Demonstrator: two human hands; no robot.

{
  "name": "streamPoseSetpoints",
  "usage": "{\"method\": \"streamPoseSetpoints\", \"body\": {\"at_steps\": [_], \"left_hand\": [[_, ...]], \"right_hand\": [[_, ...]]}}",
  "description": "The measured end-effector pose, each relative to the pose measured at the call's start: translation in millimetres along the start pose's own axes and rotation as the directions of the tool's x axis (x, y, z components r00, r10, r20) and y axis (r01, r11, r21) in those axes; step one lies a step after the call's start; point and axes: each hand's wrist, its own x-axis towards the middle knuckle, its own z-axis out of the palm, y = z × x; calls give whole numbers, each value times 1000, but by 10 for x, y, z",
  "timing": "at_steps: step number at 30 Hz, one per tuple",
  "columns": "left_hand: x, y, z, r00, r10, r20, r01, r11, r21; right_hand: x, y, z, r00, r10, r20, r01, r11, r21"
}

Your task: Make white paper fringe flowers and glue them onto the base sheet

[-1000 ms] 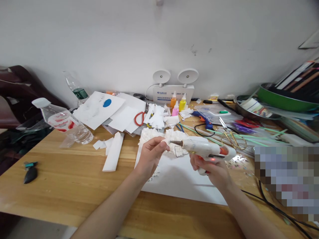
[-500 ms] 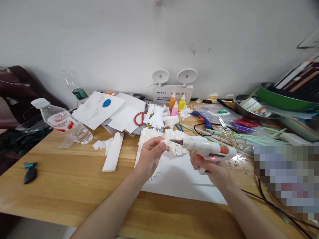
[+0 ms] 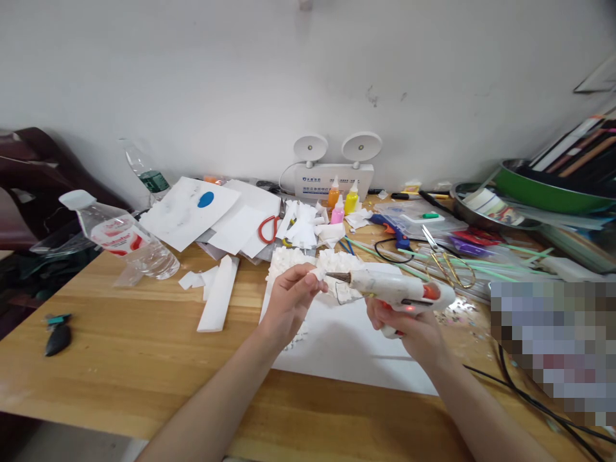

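Observation:
My left hand is closed in a pinch on a small white paper piece, mostly hidden by the fingers. Wrapped round the handle of a white hot glue gun, my right hand keeps its metal nozzle pointing left, at the pinched paper. A small red light glows on the gun's side. Beneath both hands lies a white sheet on the wooden table. Crumpled white paper pieces cover its far part, behind the nozzle.
Left on the table stand a tilted-looking water bottle, a folded paper strip and a black-and-teal tool. Behind are red-handled pliers and small paint bottles. Gold scissors and a blue glue gun lie right.
The glue gun has shifted slightly left, its nozzle nearer the fingers of my left hand. My left hand stays nearly in place, still pinching the paper.

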Motion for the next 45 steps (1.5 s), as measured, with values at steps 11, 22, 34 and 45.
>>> {"method": "streamPoseSetpoints", "body": {"at_steps": [11,22,34,45], "left_hand": [[18,-19,-1,1000,9,-23,-9,1000,20],[17,-28,-11,1000,15,-21,-15,1000,19],[6,-10,-12,1000,6,-2,-6,1000,-10],[6,-13,-19,1000,12,13,-12,1000,-12]], "right_hand": [[-8,8,3,1000,0,13,0,1000,-26],[-3,-4,14,1000,-1,-10,1,1000,-20],[8,25,0,999,6,-33,-6,1000,4],[9,31,7,999,-48,-18,49,998,36]]}}
